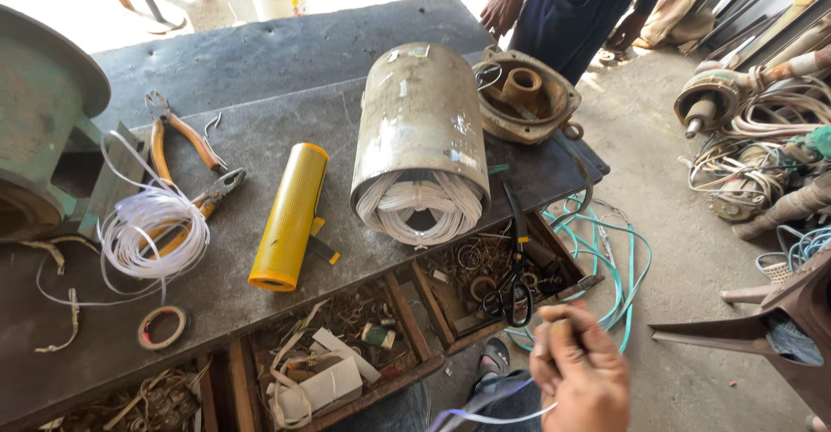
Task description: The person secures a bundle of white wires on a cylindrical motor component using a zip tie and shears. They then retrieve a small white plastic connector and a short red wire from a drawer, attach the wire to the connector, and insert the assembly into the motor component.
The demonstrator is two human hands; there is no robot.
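Right hand [582, 371]: fist closed around a white cord [485, 415], below and right of the stator [421, 142].
Left hand: out of sight.
Cord: trails left from the fist.
Scissors [512, 289]: just below the stator, over the open drawer [485, 276].
Yellow roll [290, 216]: left of the stator.
Pliers [177, 138]: further left.

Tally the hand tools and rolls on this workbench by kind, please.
Pliers, orange-handled: 2
Scissors, black: 1
Yellow roll: 1
Tape ring: 1
White cord coil: 1
Total: 6
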